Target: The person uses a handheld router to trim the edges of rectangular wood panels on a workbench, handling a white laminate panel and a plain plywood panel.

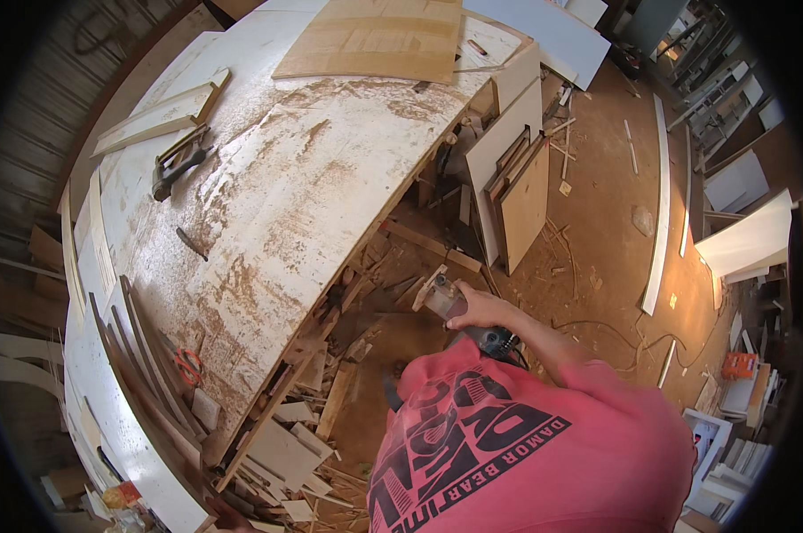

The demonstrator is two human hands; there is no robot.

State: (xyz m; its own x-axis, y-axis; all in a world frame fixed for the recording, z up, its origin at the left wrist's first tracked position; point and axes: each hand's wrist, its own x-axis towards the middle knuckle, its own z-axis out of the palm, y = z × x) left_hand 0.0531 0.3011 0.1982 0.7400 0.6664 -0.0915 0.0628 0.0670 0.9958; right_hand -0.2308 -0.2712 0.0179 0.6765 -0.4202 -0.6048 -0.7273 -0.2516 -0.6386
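My right hand (483, 306), at the end of the arm coming out of a pink sleeve, is closed round a trim router (439, 295). The router has a clear guard and a pale base plate facing the bench edge; its dark motor end (492, 341) lies close to my pink shirt (508, 435). It hangs beside the large white workbench (268, 222), apart from its edge, above wood scraps. At the bench's near corner, a dim reddish-brown shape (228, 517) at the lower rim may be my left hand; its fingers do not show.
Curved wooden strips (144, 364), orange-handled pliers or scissors (188, 366), a black-handled tool (181, 169) and a brown panel (375, 40) lie on the dusty bench. Boards (521, 200) lean against its side. Offcuts (286, 453) litter the floor below. A cord (632, 342) crosses the brown floor.
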